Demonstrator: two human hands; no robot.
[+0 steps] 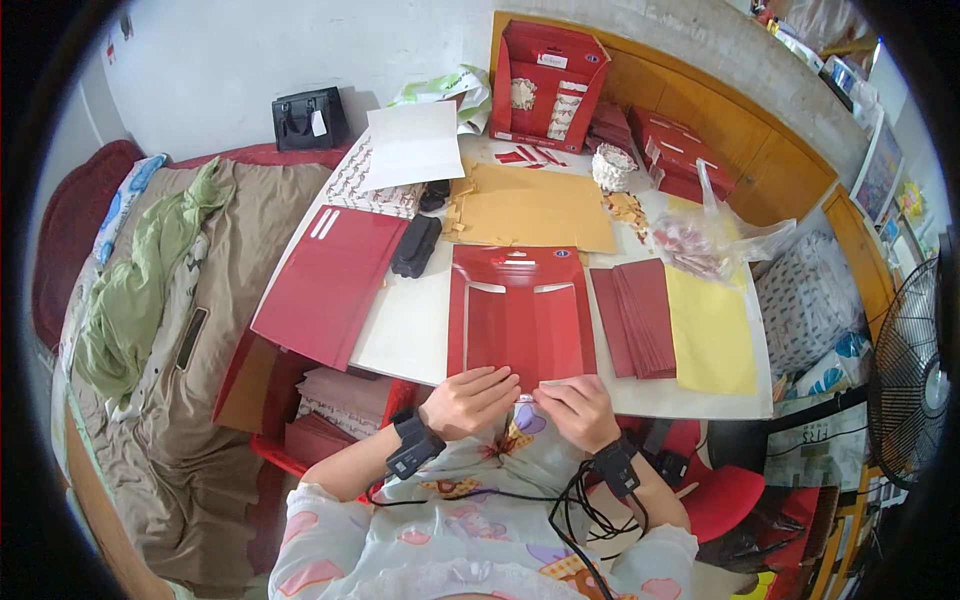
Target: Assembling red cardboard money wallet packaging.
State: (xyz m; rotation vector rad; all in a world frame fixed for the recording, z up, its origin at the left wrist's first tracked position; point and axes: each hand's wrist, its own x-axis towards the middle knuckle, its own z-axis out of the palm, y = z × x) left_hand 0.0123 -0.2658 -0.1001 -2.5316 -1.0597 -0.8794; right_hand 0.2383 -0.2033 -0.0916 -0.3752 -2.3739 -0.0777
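A red card box blank (522, 315) lies open on the white table in front of me, its near edge at the table's front. My left hand (470, 402) bends its fingers over that near edge, its thumb hidden. Close beside it, my right hand (577, 408) pinches the same edge. Between the fingertips a small pale bit shows, too small to name. Right of the blank lies a fanned stack of dark red card pieces (635, 320). To the left are large dark red sheets (325, 285) and a black pouch-like object (416, 246).
Behind the blank lies a tan board (530, 207). A red display box (550, 85), a white roll (612, 168) and a clear plastic bag (710, 235) stand farther back. Yellow paper (710, 330) lies right; a fan (905, 375) stands at far right. Cables (575, 510) hang from my wrists.
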